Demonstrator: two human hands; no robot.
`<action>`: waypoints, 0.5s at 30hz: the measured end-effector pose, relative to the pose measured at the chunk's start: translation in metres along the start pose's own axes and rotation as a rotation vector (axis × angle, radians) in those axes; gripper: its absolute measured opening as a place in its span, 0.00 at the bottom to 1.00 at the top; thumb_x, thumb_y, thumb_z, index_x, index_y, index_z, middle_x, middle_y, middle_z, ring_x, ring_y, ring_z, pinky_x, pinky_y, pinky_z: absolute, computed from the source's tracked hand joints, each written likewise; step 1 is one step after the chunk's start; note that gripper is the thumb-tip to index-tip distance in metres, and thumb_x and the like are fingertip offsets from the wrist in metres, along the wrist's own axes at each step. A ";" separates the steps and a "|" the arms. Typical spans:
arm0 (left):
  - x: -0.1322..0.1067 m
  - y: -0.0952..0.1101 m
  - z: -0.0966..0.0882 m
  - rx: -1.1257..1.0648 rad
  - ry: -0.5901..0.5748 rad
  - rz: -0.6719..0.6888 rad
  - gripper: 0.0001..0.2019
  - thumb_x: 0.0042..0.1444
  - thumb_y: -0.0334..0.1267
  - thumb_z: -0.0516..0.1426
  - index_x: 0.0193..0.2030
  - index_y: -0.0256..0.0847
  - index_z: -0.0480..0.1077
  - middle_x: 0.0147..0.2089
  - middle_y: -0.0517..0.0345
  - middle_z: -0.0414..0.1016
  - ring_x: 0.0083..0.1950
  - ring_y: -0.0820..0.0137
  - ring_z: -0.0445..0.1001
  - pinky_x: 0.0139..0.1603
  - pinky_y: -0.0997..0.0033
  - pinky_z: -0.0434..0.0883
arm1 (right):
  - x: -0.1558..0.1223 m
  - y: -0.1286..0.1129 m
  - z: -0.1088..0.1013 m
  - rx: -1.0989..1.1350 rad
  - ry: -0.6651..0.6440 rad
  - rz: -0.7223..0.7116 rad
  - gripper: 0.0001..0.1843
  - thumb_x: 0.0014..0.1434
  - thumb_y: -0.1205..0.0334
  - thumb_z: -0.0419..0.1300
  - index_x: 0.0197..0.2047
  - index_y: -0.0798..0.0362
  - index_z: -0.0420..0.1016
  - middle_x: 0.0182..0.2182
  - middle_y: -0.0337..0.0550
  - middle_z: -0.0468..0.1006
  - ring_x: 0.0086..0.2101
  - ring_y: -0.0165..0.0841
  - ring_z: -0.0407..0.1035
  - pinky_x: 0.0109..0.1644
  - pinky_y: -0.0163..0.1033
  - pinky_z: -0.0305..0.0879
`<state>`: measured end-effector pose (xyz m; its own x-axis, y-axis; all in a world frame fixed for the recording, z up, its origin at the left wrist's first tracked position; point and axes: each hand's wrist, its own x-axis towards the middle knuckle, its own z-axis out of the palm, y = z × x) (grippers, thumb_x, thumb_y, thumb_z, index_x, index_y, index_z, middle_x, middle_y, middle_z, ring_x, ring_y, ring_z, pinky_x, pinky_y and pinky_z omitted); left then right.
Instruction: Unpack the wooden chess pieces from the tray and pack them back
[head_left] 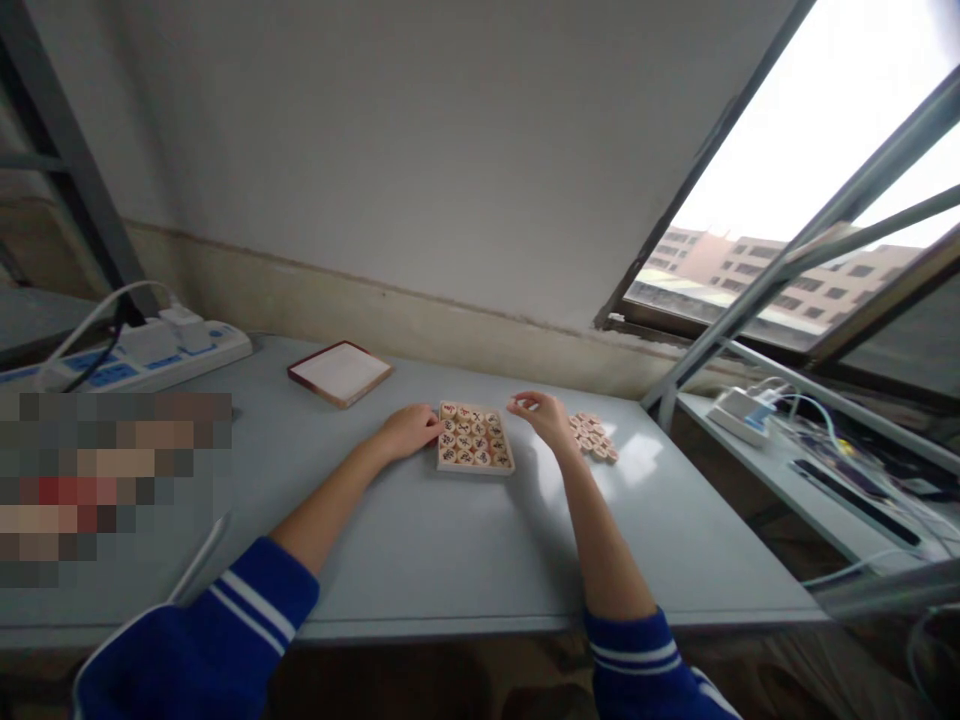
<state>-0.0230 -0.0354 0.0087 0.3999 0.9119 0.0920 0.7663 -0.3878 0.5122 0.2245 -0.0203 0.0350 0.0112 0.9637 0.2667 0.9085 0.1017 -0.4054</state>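
Note:
A shallow pale box (474, 468) sits on the desk in front of me, with round wooden Chinese chess pieces (480, 443) laid in rows inside, marked in black and a few in red. My left hand (411, 431) grips the box's left side, its fingertips at the rim. Just beyond the box's upper right corner, my right hand (541, 412) is raised with thumb and fingers pinched; a small pale edge between the tips looks like a Chinese chess piece. Right of that wrist lies a loose pile of Chinese chess pieces (592, 438), partly hidden by the forearm.
A box lid (341, 373) lies inside up at the back left of the grey desk (450, 560). On the left stands a power strip (150, 355) with plugs and cables. The wall borders the back; a metal frame (720, 330) and a second cluttered desk are at right.

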 end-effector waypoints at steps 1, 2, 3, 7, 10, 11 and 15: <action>0.000 0.001 0.000 -0.001 0.001 0.001 0.17 0.54 0.44 0.46 0.24 0.36 0.70 0.30 0.53 0.73 0.30 0.72 0.68 0.29 0.75 0.57 | 0.000 -0.007 0.007 0.050 0.001 -0.070 0.14 0.49 0.49 0.57 0.37 0.47 0.73 0.29 0.38 0.75 0.30 0.31 0.68 0.32 0.34 0.54; 0.000 0.002 -0.001 0.001 0.004 0.001 0.17 0.54 0.44 0.46 0.24 0.36 0.70 0.31 0.52 0.73 0.30 0.72 0.68 0.29 0.75 0.57 | -0.001 -0.014 0.014 0.063 0.003 -0.132 0.13 0.49 0.50 0.58 0.37 0.46 0.73 0.29 0.37 0.75 0.30 0.31 0.67 0.34 0.35 0.54; 0.000 0.002 -0.001 0.004 0.008 -0.002 0.18 0.54 0.44 0.46 0.24 0.36 0.70 0.31 0.52 0.73 0.30 0.72 0.68 0.30 0.75 0.57 | -0.002 -0.019 0.019 0.051 0.004 -0.182 0.12 0.48 0.51 0.59 0.36 0.45 0.73 0.28 0.35 0.75 0.31 0.31 0.67 0.36 0.36 0.53; 0.000 0.001 0.001 0.014 0.021 -0.013 0.18 0.54 0.44 0.45 0.27 0.37 0.71 0.32 0.52 0.74 0.31 0.71 0.68 0.30 0.75 0.58 | -0.002 -0.027 0.026 0.045 -0.051 -0.257 0.14 0.49 0.53 0.59 0.41 0.42 0.70 0.29 0.33 0.75 0.31 0.30 0.67 0.40 0.38 0.50; 0.000 -0.002 0.002 -0.010 0.031 -0.001 0.19 0.54 0.46 0.45 0.30 0.37 0.72 0.33 0.53 0.74 0.33 0.70 0.69 0.31 0.75 0.59 | 0.001 -0.019 0.017 0.061 -0.037 -0.200 0.15 0.52 0.49 0.55 0.42 0.43 0.70 0.32 0.35 0.75 0.32 0.31 0.66 0.40 0.38 0.49; 0.001 -0.003 0.002 -0.019 0.030 0.005 0.19 0.54 0.47 0.45 0.30 0.37 0.72 0.34 0.53 0.74 0.33 0.70 0.69 0.32 0.75 0.59 | 0.002 -0.016 0.014 0.038 -0.019 -0.170 0.14 0.54 0.48 0.53 0.40 0.45 0.71 0.32 0.37 0.75 0.32 0.32 0.66 0.40 0.39 0.49; 0.001 -0.004 0.001 -0.036 0.007 -0.011 0.20 0.54 0.49 0.46 0.32 0.37 0.72 0.33 0.53 0.74 0.34 0.70 0.69 0.32 0.75 0.59 | 0.002 -0.007 0.009 -0.099 -0.039 -0.134 0.17 0.57 0.48 0.47 0.32 0.48 0.73 0.33 0.40 0.75 0.36 0.35 0.65 0.41 0.40 0.47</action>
<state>-0.0255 -0.0334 0.0060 0.3881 0.9170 0.0924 0.7517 -0.3730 0.5439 0.2141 -0.0167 0.0304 -0.1278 0.9521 0.2776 0.9374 0.2074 -0.2798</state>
